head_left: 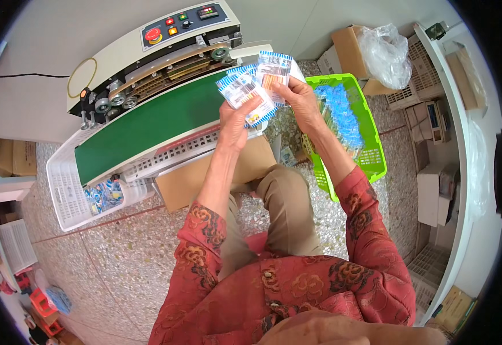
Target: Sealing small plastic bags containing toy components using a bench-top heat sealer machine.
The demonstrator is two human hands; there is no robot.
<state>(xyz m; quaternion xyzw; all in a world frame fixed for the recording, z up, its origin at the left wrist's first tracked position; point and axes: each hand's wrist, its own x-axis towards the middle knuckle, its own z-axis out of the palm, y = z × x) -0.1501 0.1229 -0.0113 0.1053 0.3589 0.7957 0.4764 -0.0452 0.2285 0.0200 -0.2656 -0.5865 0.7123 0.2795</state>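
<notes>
Several small blue-and-white striped packets (244,92) are fanned out in my left hand (233,121), whose thumb presses on their front. My right hand (299,100) pinches another striped packet (275,66) between thumb and fingers, overlapping the fan's right edge. Both hands are raised over the right end of a green conveyor belt (147,129). That belt runs along a band sealing machine (170,69) with rollers and a control panel. Beside my right forearm stands a bright green basket (371,138) holding many blue-topped packets (340,112).
A white plastic basket (61,195) with packets in it sits under the belt's left end. An open cardboard box (187,184) stands before my knees. At the right are a carton (348,49) with clear plastic (386,54) and a shelf edge (455,218). A black cable (29,75) runs at the left.
</notes>
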